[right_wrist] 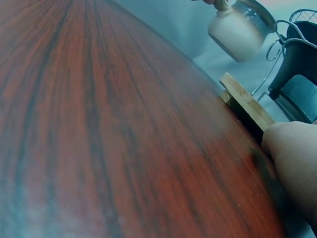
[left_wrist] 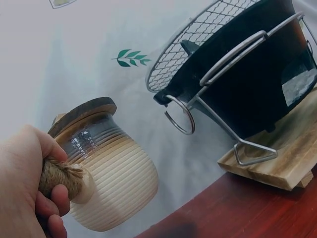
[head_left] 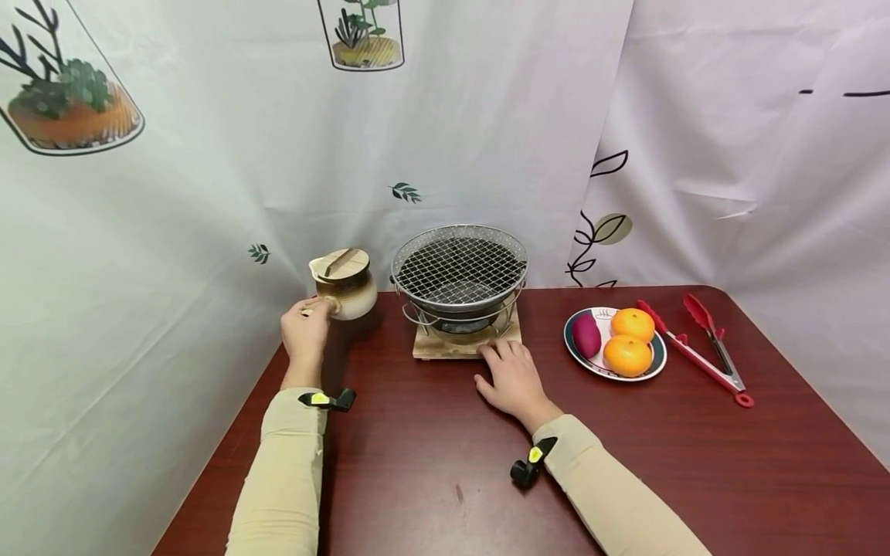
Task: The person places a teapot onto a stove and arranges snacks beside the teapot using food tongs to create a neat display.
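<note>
My left hand (head_left: 306, 336) grips the rope-wrapped side handle (left_wrist: 60, 177) of a ribbed cream-and-brown ceramic teapot (head_left: 356, 300). The pot, with a wooden lid (head_left: 348, 265) on top, is held above the table at the back left, apart from the grill. At the front edge of a wooden board (head_left: 445, 349), my right hand (head_left: 513, 380) touches the wood with relaxed fingers; its fingertips are hidden in the right wrist view. On that board stands a round black tabletop grill (left_wrist: 242, 79) in a wire stand, topped by a wire mesh (head_left: 459, 266).
Right of the grill, a plate (head_left: 579, 354) holds two oranges (head_left: 628, 355) and a purple sweet potato (head_left: 587, 335). Red-handled tongs (head_left: 695, 359) lie beside it on the dark red table (head_left: 417, 463). A white patterned cloth (head_left: 473, 139) hangs behind and along the left side.
</note>
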`<state>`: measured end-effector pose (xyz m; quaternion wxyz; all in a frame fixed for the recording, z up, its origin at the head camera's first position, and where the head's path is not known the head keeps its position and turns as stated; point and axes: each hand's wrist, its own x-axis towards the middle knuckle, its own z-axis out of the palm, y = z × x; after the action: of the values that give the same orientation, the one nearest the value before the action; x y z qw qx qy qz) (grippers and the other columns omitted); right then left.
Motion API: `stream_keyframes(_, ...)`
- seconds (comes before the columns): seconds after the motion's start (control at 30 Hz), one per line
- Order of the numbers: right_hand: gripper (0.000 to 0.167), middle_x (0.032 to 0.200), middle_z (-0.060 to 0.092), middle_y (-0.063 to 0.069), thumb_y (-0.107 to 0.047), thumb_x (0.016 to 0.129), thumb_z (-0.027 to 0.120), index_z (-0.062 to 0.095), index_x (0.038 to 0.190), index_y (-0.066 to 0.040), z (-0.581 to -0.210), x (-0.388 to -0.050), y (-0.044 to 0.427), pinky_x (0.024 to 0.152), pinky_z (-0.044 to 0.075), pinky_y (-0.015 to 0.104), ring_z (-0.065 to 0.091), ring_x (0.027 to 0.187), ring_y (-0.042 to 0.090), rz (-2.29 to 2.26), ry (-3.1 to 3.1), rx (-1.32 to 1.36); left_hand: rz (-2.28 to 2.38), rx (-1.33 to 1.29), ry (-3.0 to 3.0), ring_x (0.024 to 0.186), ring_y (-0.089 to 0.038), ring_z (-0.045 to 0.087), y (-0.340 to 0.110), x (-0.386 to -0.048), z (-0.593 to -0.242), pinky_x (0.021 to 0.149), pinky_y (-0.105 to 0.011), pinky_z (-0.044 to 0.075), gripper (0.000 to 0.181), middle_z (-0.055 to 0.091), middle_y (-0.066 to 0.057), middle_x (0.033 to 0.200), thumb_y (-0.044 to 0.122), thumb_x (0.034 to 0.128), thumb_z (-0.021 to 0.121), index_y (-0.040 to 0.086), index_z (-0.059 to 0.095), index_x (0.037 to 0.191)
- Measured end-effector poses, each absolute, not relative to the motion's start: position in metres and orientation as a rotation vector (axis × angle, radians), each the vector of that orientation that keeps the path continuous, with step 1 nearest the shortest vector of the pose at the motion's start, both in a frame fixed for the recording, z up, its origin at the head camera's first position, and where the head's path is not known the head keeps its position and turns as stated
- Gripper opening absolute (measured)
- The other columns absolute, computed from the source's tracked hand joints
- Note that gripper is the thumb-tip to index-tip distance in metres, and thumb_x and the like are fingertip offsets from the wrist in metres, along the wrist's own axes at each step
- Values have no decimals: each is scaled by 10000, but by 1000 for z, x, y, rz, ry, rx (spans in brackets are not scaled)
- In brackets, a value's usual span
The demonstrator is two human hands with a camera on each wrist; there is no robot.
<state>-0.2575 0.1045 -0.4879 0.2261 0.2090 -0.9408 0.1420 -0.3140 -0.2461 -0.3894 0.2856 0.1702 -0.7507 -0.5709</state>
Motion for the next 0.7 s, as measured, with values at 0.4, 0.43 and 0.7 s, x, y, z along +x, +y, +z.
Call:
stream_keyframes(0.4, 456, 1196, 580, 115, -343, 870, 718, 657, 1259, -111, -490, -258, 105, 1015, 390, 524, 508, 1116, 361, 398, -2591, 578, -1521, 430, -2006, 647, -103, 625, -241, -315, -376, 579, -190, 485, 275, 643, 110, 700, 186, 806, 753, 49, 782, 1043)
stream_keyframes(0.43, 455, 1197, 580, 113, -347, 870, 716, 657, 1257, -114, -490, -259, 105, 1014, 392, 522, 510, 1115, 359, 393, -2590, 578, -1516, 426, -2007, 649, -93, 617, -241, -315, -374, 591, -196, 484, 272, 644, 116, 704, 186, 806, 753, 49, 781, 1040)
stream_keyframes(0.7, 457, 1198, 579, 99, -368, 863, 715, 659, 1245, -124, -491, -260, 105, 1004, 394, 508, 515, 1103, 348, 380, -2569, 577, -1479, 415, -2026, 606, -40, 579, -240, -312, -365, 611, -216, 475, 272, 626, 158, 683, 209, 816, 747, 63, 779, 1043)
